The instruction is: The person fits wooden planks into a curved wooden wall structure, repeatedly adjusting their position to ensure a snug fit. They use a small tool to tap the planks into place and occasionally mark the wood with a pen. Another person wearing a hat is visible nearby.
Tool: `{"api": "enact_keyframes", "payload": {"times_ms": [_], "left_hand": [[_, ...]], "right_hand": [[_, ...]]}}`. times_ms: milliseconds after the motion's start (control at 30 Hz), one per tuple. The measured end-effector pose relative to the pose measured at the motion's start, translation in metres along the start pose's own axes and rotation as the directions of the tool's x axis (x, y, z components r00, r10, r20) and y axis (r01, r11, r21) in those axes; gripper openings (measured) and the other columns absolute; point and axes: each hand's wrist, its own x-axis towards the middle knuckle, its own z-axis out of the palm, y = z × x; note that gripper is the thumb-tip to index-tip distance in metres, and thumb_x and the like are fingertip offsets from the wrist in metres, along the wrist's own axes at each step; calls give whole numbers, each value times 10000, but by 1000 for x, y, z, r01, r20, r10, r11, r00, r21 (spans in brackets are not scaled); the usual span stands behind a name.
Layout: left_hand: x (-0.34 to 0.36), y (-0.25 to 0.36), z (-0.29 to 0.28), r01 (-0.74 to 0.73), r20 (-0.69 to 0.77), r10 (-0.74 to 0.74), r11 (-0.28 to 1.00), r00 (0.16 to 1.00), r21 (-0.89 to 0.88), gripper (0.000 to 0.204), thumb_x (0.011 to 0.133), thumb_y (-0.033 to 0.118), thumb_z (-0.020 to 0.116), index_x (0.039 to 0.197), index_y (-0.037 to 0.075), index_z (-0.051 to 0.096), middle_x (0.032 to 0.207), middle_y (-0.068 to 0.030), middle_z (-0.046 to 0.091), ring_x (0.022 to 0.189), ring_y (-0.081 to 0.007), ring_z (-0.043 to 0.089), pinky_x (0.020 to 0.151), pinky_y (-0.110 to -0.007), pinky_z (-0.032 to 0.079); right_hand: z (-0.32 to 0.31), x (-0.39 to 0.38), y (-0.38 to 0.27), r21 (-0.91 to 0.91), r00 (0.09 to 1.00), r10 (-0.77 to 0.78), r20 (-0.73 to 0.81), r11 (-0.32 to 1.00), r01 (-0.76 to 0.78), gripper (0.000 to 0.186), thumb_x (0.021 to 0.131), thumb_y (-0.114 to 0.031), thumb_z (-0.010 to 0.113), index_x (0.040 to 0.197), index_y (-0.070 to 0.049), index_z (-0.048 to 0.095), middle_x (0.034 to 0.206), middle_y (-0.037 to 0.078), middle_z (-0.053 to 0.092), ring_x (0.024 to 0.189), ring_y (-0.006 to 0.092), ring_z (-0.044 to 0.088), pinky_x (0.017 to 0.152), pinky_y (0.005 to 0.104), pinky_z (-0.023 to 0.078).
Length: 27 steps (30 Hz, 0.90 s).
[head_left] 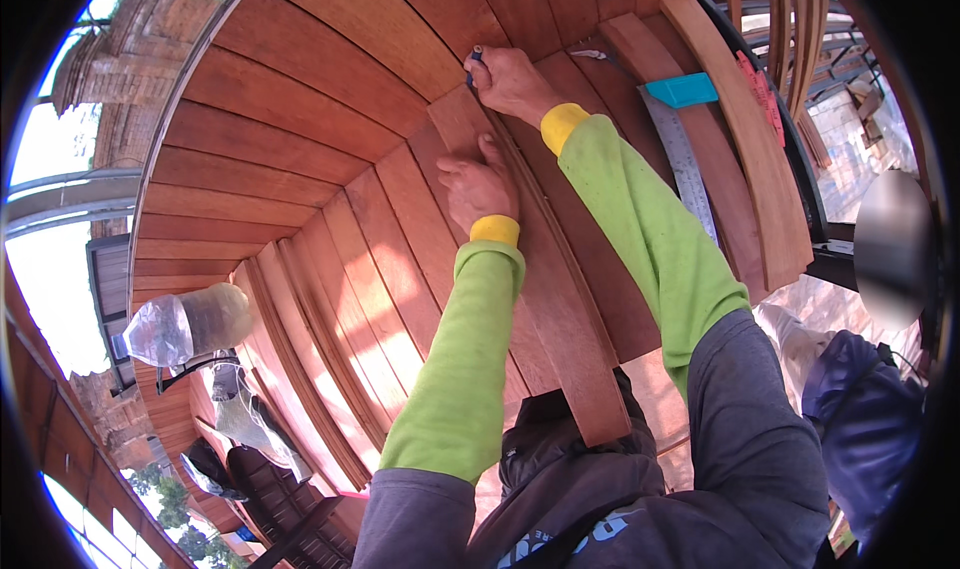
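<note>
A loose reddish-brown wooden plank slants from the curved wooden surface down to my lap. On its upper part rests my left hand, thumb pointing up and fingers bent at the plank's left edge. Beside the plank's far end, my right hand is closed around a short dark-blue pencil. The pencil's lower end is close to the seam between the boards, partly covered by the fingers. To the right of my right forearm lies a try square with a teal handle and a metal blade.
Fitted wooden boards form a curved wall ahead and to the left. Loose curved planks lie at the right, with a red tool beside them. A clear plastic bottle stands out at the left. Dark-blue cloth is at the lower right.
</note>
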Motion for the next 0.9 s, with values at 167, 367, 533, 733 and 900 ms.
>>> {"api": "enact_keyframes", "payload": {"times_ms": [167,367,533,733,900], "left_hand": [[4,3,8,-7,48,8,1000,999,-18,670,832,601,442,1053,-30,403,991,-303,586,937,-445,590,802,-500,476],[13,-9,21,5,14,-5,1000,1000,29,820,807,691,380,1023,-99,411,950,-297,596,863,-420,618,718,-492,508],[20,-13,33,-27,57,26,1000,998,7,866,809,698,365,1074,-127,377,992,-316,580,889,-424,615,728,-493,512],[5,9,10,6,90,-9,999,996,31,821,826,638,388,1135,-121,356,1096,-324,546,1027,-432,564,858,-503,458],[1,2,4,31,76,-29,999,997,-25,714,844,606,422,1084,-66,392,1027,-298,585,967,-422,589,818,-489,475]], "right_hand": [[-24,-7,-17,-141,981,148,123,981,-131,182,801,-137,529,758,32,581,697,249,573,690,412,586,623,464,472],[-85,-149,-95,-132,965,228,134,969,-210,241,828,-188,523,701,16,536,587,248,534,585,423,557,560,467,456],[-146,-281,-162,35,857,399,325,901,-433,93,823,-86,510,782,-11,473,677,172,525,674,358,551,604,430,439],[-170,-316,-196,20,845,441,301,883,-468,91,797,1,549,888,-6,543,759,133,577,671,307,583,599,361,469],[-129,-244,-149,85,934,276,227,950,-301,56,801,-36,552,793,-2,508,678,175,545,620,353,564,549,394,441]]}}
